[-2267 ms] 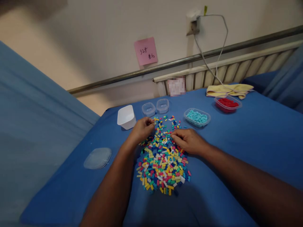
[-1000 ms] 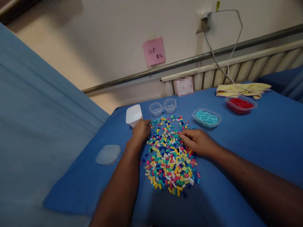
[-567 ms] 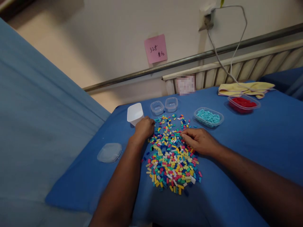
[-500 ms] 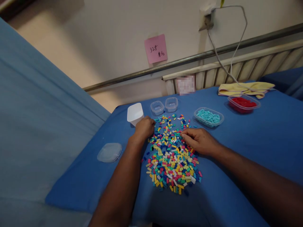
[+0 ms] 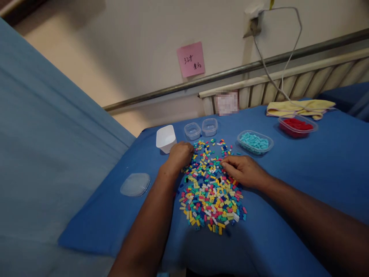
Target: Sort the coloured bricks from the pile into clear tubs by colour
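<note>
Small toy building bricks (image 5: 215,196) in yellow, white, pink, green and blue lie spread in a long pile on the blue cloth. At the pile's far left edge, beside a white tub (image 5: 166,139), is my left hand (image 5: 181,156), its fingers curled down among the bricks. My right hand (image 5: 243,169) rests at the pile's right side, thumb and forefinger pinched together over the bricks. Whatever either hand holds is too small or hidden to make out. Behind the pile stand two clear plastic containers (image 5: 192,131).
To the right are a clear container of turquoise bricks (image 5: 254,141) and one of red pieces (image 5: 298,125). A yellow cloth (image 5: 300,107) lies behind them, with a cable (image 5: 265,73) crossing it. Clear lids (image 5: 135,184) are stacked left. A blue curtain (image 5: 49,134) hangs alongside.
My left hand has shifted slightly right, further over the bricks and away from the white tub. My right hand stays almost in place.
</note>
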### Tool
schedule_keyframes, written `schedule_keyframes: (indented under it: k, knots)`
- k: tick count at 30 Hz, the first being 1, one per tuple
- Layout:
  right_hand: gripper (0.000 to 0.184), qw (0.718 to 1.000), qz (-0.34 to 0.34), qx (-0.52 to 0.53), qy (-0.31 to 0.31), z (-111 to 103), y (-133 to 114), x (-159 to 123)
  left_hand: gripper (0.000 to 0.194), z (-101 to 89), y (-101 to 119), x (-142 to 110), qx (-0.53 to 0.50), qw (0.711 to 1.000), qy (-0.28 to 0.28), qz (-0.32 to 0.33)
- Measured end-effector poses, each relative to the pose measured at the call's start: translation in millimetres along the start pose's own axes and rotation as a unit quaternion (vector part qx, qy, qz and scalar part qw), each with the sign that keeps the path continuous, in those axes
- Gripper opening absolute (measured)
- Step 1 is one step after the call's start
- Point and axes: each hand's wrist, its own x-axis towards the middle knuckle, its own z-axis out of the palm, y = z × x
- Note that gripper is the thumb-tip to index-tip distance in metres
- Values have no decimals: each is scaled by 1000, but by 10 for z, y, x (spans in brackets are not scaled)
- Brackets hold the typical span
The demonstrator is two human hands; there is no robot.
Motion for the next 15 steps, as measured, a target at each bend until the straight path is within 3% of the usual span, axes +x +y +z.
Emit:
schedule_keyframes:
  k: [15]
  knots:
    - [33,1000,0,3,-4,17,11,2,26,94,45,-8,-42,999,-5,22]
